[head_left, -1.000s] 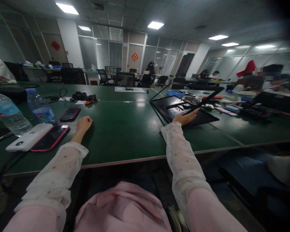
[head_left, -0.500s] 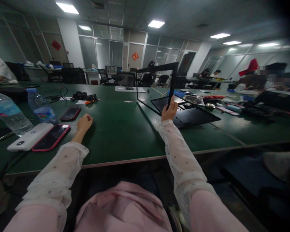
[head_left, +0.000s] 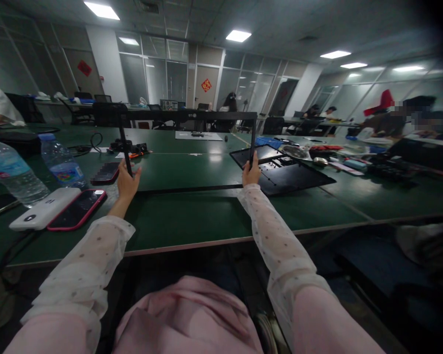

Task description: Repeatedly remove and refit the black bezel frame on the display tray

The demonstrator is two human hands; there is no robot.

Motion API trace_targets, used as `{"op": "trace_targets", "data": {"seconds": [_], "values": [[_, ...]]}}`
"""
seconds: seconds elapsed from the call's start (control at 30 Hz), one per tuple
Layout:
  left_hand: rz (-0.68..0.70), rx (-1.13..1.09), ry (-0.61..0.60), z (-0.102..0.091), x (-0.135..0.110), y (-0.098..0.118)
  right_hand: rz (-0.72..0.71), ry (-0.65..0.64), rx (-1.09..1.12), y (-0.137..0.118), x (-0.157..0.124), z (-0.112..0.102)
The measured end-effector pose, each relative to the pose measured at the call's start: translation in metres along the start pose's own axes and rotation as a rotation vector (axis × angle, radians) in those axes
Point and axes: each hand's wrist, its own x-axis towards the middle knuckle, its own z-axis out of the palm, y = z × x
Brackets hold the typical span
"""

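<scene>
A thin black monitor bezel (head_left: 221,116), a hollow rectangle with a small logo on its upper bar, stands tilted above the green table. My left hand (head_left: 126,186) grips its left side bar, thumb on the inner side. On the opposite bar, my right hand (head_left: 251,173) is closed with fingers and thumb around it. The lower bar runs just over or on the tabletop; I cannot tell if it touches. Just right of my right hand lie black flat panels (head_left: 299,176), with a frame-like part and small pieces among them.
Left of my left hand are a dark phone (head_left: 105,173), a red-cased phone (head_left: 77,210), a white device (head_left: 46,209) and two water bottles (head_left: 61,160). A small black camera (head_left: 122,146) lies behind. Tools and bags clutter the right, where another person (head_left: 391,120) sits.
The bezel has swung from edge-on at the right to facing me squarely. My left hand, earlier closed on the table without it, now grips its left bar.
</scene>
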Motion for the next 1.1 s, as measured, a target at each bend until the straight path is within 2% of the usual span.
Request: {"op": "trace_targets", "data": {"seconds": [0.13, 0.4, 0.57, 0.7, 0.87, 1.1], "values": [[-0.050, -0.098, -0.064, 0.000, -0.001, 0.003, 0.068, -0.005, 0.021, 0.011, 0.000, 0.011], [-0.117, 0.006, -0.143, 0.009, 0.006, -0.009, 0.173, -0.120, -0.045, 0.030, 0.001, 0.023], [-0.116, 0.123, -0.189, 0.014, 0.009, -0.017, 0.170, -0.187, -0.063, 0.032, 0.001, 0.024], [-0.116, 0.211, -0.216, 0.010, 0.003, -0.014, 0.137, -0.233, -0.092, 0.033, 0.000, 0.026], [-0.142, 0.316, -0.209, 0.003, -0.003, -0.010, 0.098, -0.291, -0.229, 0.033, -0.003, 0.026], [-0.156, 0.404, -0.322, 0.007, -0.001, -0.016, 0.110, -0.446, -0.433, 0.034, -0.007, 0.024]]}}
